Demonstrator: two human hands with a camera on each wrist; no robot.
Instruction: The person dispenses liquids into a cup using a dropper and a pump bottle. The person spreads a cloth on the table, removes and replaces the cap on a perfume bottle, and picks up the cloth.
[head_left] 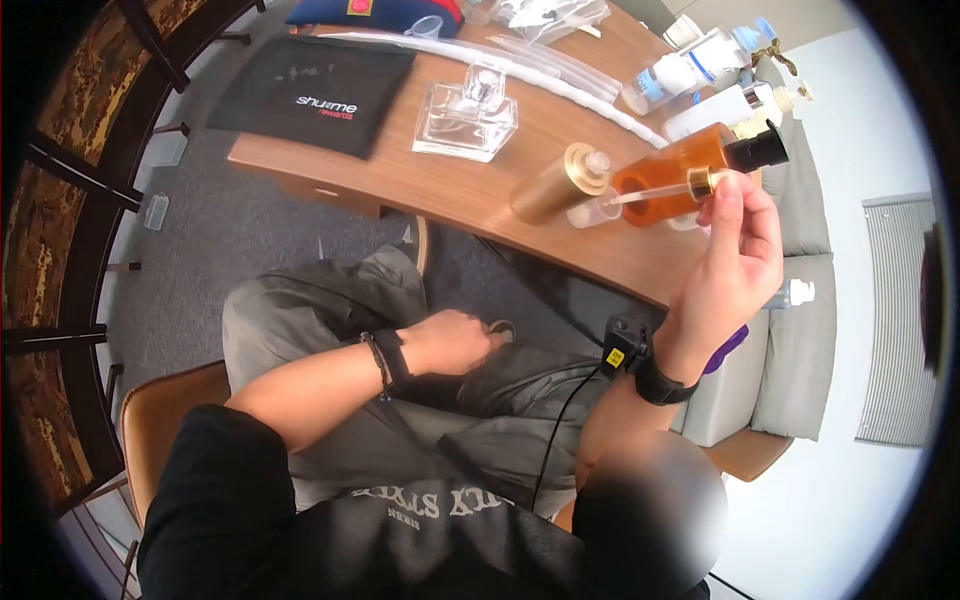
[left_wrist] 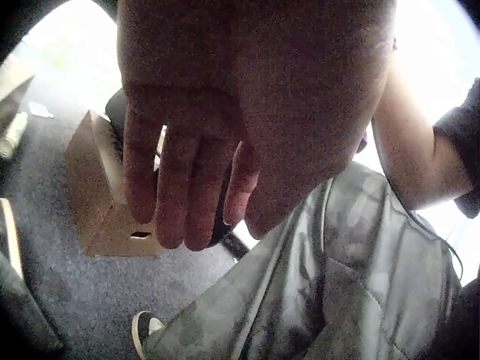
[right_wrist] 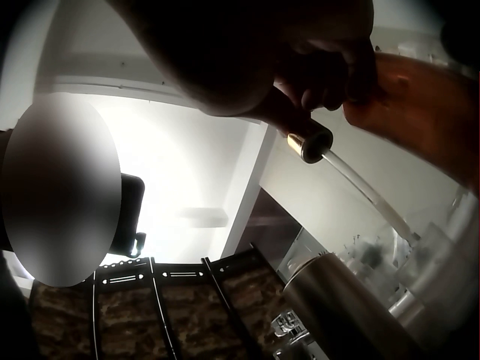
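Note:
My right hand (head_left: pixel 735 245) pinches a dropper by its top, with the gold collar (head_left: pixel 703 183) just beyond the fingertips. Its clear pipette (right_wrist: pixel 367 187) slants down to a small clear cup (head_left: pixel 597 212), and the tip overlaps the cup's mouth in the head view. Beside the cup stands a gold bottle (head_left: pixel 548 185) with a clear nozzle. Directly behind the dropper is an amber bottle (head_left: pixel 690 160) with a black pump top. My left hand (head_left: pixel 450 342) hangs over the lap, holding nothing; in the left wrist view its fingers (left_wrist: pixel 176 195) extend loosely.
On the wooden desk (head_left: pixel 400 190) are a clear glass perfume bottle (head_left: pixel 465 125), a black printed pouch (head_left: pixel 320 95) and clear tubing (head_left: pixel 560 75). White and clear bottles (head_left: pixel 700 60) crowd the far right. A cardboard box (left_wrist: pixel 112 217) sits on the floor. A cable runs from the right wrist camera (head_left: pixel 625 342).

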